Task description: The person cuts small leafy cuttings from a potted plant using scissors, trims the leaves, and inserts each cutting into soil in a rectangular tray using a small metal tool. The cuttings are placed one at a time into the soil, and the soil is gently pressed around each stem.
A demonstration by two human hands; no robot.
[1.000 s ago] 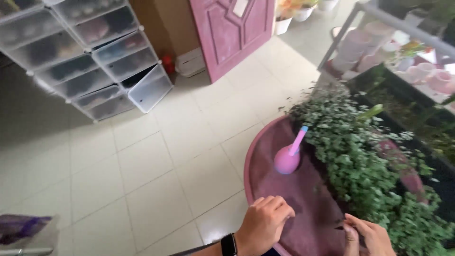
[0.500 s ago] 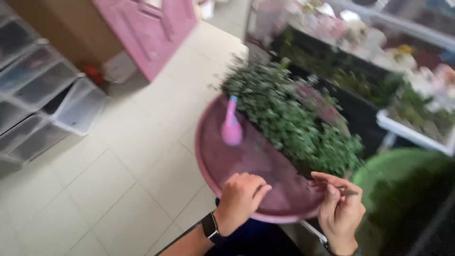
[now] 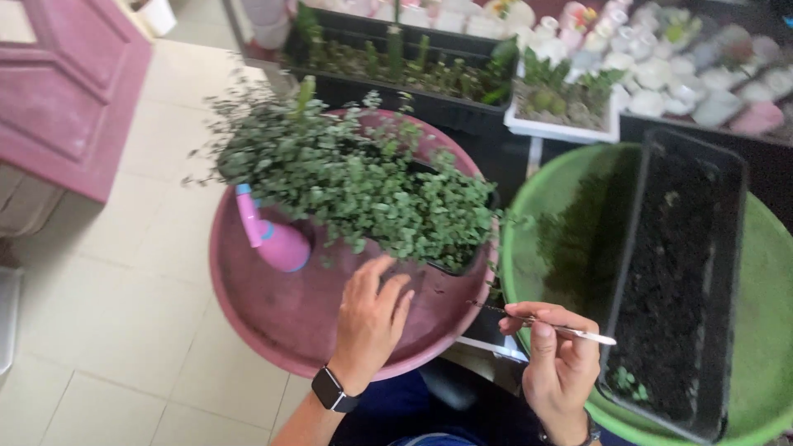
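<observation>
resting loose-fingered on the pink basin (image 3: 273, 318), the left hand (image 3: 370, 318); right hand (image 3: 557, 363) pinching tweezers (image 3: 549, 325).

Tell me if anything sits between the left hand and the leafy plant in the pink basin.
Nothing visible does. The left hand rests open on the pink basin, fingertips right at the edge of the leafy plant. The pink bulb squeezer lies off to the side.

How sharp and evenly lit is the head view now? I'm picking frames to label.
Head view: the left hand, tweezers and leafy plant are fairly sharp; soft daylight, no harsh glare; the white pots at top look washed out; edges slightly bowed.
</observation>
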